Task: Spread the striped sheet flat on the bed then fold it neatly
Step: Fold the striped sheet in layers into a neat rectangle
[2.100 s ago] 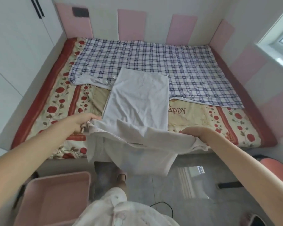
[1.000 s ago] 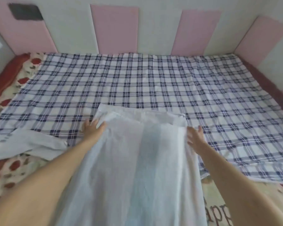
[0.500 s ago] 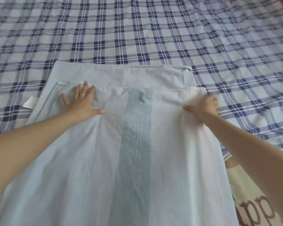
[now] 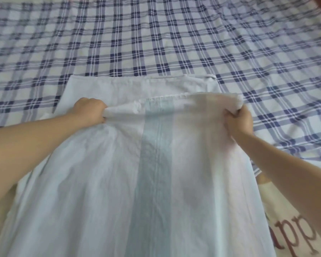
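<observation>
1. The striped sheet [image 4: 156, 182] lay on the bed on top of a checked cloth [image 4: 156, 38]; its near part ran out of view at the bottom of the frame; a printed cover [image 4: 295, 234] showed at the lower right.
2. The left hand [image 4: 90, 111] was closed in a fist around the left end of the upper layer's far edge; the right hand [image 4: 238, 121] had its fingers curled round the bunched right corner; that corner was blurred, so its exact shape could not be read.
3. The step in hand appeared to be bringing the upper layer's far edge onto the far edge of the lower layer [image 4: 137, 84]; the upper edge sat short of it, with a band of the lower layer exposed between them.
4. Recommended procedure: hold equal tension in both hands so that the edge stays straight; carry both corners forward together; set corner on corner before release; smooth outward from the centre stripe [image 4: 154, 164] afterwards.
5. Risk, as judged: bunched cloth in either grip could leave a ridge at the corner; open out each corner flat when setting it down.
6. Orientation: the long axis ran from the person toward the far side of the bed; the grey-blue stripe followed that axis down the middle; the gripped short edge lay across it, left to right, pointing away from the person.
</observation>
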Tool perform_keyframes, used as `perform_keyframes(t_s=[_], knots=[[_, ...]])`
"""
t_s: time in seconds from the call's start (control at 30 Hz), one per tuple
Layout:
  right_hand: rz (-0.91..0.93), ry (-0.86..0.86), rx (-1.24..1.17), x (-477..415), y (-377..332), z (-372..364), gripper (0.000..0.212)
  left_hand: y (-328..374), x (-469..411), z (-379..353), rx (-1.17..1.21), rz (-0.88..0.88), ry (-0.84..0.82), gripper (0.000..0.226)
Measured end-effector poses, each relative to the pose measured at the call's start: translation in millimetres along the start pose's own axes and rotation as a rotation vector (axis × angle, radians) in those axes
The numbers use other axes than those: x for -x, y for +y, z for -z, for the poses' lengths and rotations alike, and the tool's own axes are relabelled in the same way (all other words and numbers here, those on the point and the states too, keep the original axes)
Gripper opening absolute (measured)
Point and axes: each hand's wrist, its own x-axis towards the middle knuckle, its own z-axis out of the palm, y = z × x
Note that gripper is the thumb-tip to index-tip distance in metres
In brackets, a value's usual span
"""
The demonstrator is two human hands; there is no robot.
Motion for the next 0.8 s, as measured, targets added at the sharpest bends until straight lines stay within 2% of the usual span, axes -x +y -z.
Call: perform_keyframes(t_s=[0.13,0.2,0.3,0.37,0.47,0.5,0.57,0.6,0.67,0.73,0.8], knots=[[0.024,0.156,-0.087,12.6,-32.8,22.1,0.018,-21.8,27.2,21.5,0.247,0.054,0.279,0.01],[0.01,0.172,-0.091,12.9,-61.3,32.5,0.017,-32.3,30.1,47.8,0.288,0.081,0.394,0.009],[0.001,0.191,-0.067,-1.8,-102.6,47.6,0.018,-43.1,17.0,94.4,0.276,0.056,0.466,0.007],[0.0,0.152,-0.075,-21.8,-128.5,51.8,0.018,-53.7,4.0,126.4,0.26,0.084,0.437,0.009],[-0.038,0.018,-0.02,-46.4,-135.2,45.5,0.019,-56.1,-9.7,130.5,0.233,0.261,0.375,0.017],[-0.065,-0.041,-0.004,-54.9,-131.5,38.1,0.021,-52.6,-14.9,119.0,0.173,0.337,0.371,0.021],[-0.116,-0.198,0.044,-75.0,-116.6,18.0,0.03,-36.5,-23.2,85.8,0.097,0.422,0.336,0.049],[-0.132,-0.28,0.075,-84.0,-105.3,3.7,0.035,-25.4,-30.3,63.8,0.139,0.416,0.291,0.059],[-0.156,-0.377,0.151,-88.5,-78.4,-20.9,0.043,-0.3,-34.2,19.8,0.287,0.366,0.139,0.063],[-0.197,-0.339,0.211,-83.5,-43.5,-44.6,0.052,29.3,-31.4,-30.9,0.334,0.338,0.005,0.061],[-0.182,-0.255,0.287,-84.0,-20.2,-61.3,0.066,44.3,-30.4,-69.3,0.33,0.368,0.078,0.06]])
